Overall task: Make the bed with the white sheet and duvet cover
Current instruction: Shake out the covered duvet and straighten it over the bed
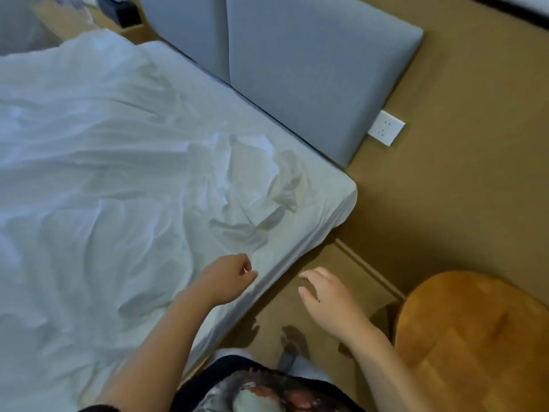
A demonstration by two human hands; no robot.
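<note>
White sheet (118, 173) lies over the bed and fills the left and centre of the view; its long axis runs from the headboard (312, 69) at upper right down toward lower left; the near side edge slants from the mattress corner (346, 200) down to us. The fabric is thin, matt and heavily creased; long folds fan leftward and a crumpled knot sits just inside the corner; at the corner itself the sheet wraps round and down, rounded and smooth.

The left hand (228, 278) is over the side edge of the sheet with fingers curled in toward the thumb; we cannot tell whether it pinches the fabric or just touches it. The right hand (326, 295) is off the bed above the floor (279, 304), fingers spread and loosely bent, holding nothing.

The headboard is two grey padded panels with a seam between them, flat with soft corners; a white wall socket (386, 127) sits just beside its lower end on the tan wall (475, 144); the floor is tan too. A round wooden table (475, 328), orange-brown with grain visible, is at lower right, near the right forearm.
</note>
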